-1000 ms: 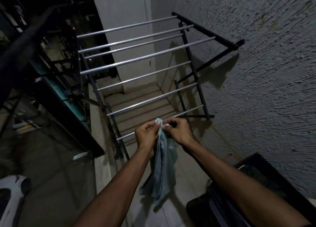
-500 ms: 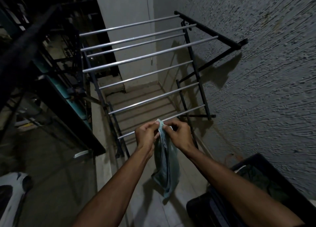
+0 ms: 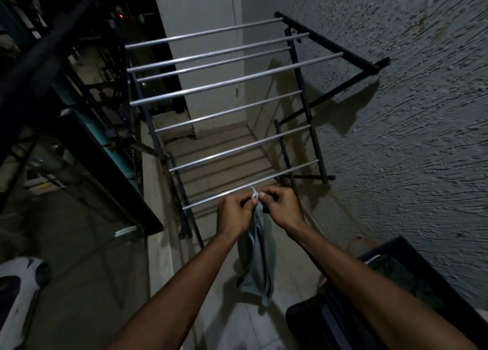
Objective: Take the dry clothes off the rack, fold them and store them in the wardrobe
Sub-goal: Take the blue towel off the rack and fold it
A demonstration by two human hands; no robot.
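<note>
A small light-blue garment (image 3: 257,257) hangs folded lengthwise in front of me, above the floor. My left hand (image 3: 233,212) and my right hand (image 3: 280,204) pinch its top edge close together, just in front of the nearest rail. The drying rack (image 3: 229,83) stands ahead, a black frame with several bare silver rails; no clothes hang on it.
A dark basket (image 3: 390,246) with dark clothes in it stands at the lower right against the rough grey wall (image 3: 409,112). A dark balcony railing (image 3: 87,128) runs along the left. A white object (image 3: 18,291) lies at the lower left. Pale floor tiles run under the rack.
The garment has narrowed from a loose, spread drape into a tight lengthwise fold. Both hands stay pinched at its top edge, near the closest rail.
</note>
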